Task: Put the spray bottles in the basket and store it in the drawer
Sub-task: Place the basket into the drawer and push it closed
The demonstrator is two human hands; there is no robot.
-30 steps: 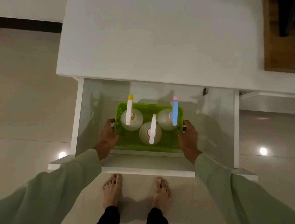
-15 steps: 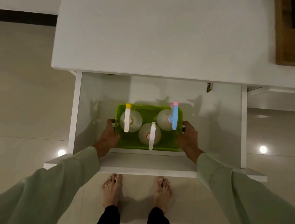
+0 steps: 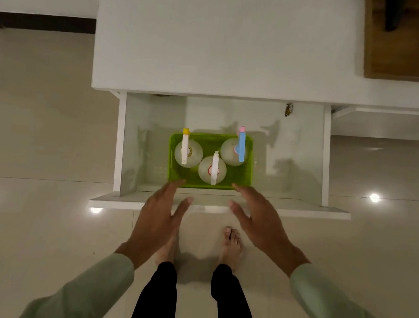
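Observation:
A green basket (image 3: 250, 162) rests on the floor of the open white drawer (image 3: 326, 156). Three clear spray bottles stand in it: one with a yellow-tipped white head (image 3: 188, 152) at the left, one with a white head (image 3: 212, 170) in the middle front, one with a blue and pink head (image 3: 234, 148) at the right. My left hand (image 3: 159, 217) and my right hand (image 3: 261, 221) hover open above the drawer's front panel, fingers spread, just short of the basket and holding nothing.
The white cabinet top (image 3: 226, 41) overhangs the back of the drawer. A small dark object (image 3: 288, 110) sits at the drawer's back right. My bare feet (image 3: 231, 244) stand on the glossy tiled floor below the drawer front. A wooden surface (image 3: 410, 49) lies at top right.
Both hands have let go of the basket's sides and drawn back toward me, over the drawer front. The basket stays in the drawer.

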